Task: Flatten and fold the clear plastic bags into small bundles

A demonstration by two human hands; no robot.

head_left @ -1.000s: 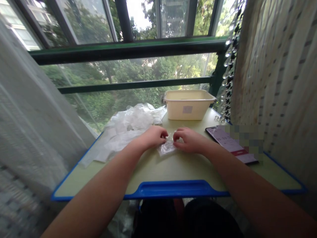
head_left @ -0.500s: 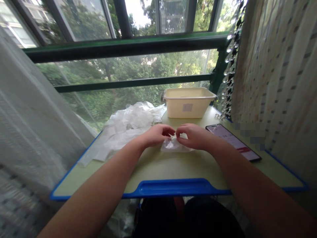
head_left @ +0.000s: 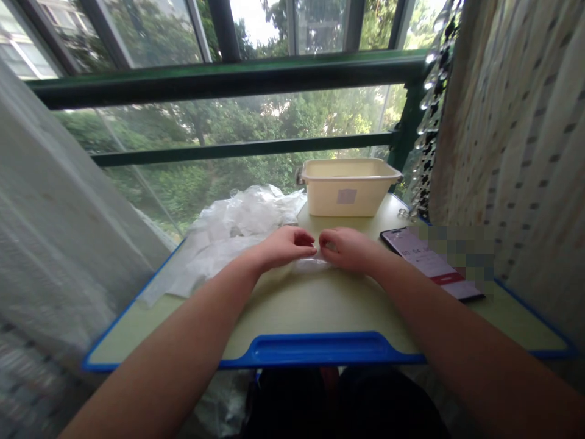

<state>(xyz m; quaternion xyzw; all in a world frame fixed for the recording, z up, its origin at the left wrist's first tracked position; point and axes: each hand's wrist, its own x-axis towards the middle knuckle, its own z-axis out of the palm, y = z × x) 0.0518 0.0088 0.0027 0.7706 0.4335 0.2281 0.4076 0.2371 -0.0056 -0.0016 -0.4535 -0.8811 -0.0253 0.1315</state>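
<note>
Clear film (head_left: pixel 311 264) midway between side edges of table (head_left: pixel 329 308), handling seemingly unfinished | left hand (head_left: pixel 289 245), right hand (head_left: pixel 346 249) just apart, grip unclear | plastic heap (head_left: pixel 249 213) by left edge

Head-worn view, forward, down at hands (head_left: pixel 284 245)

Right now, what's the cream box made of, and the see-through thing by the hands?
The cream box looks like hard plastic with a soft sheen: its walls look smooth and stiff. The see-through thing seems to be thin, shiny plastic film, since it glints and looks clear, but it's partly hidden.
</note>
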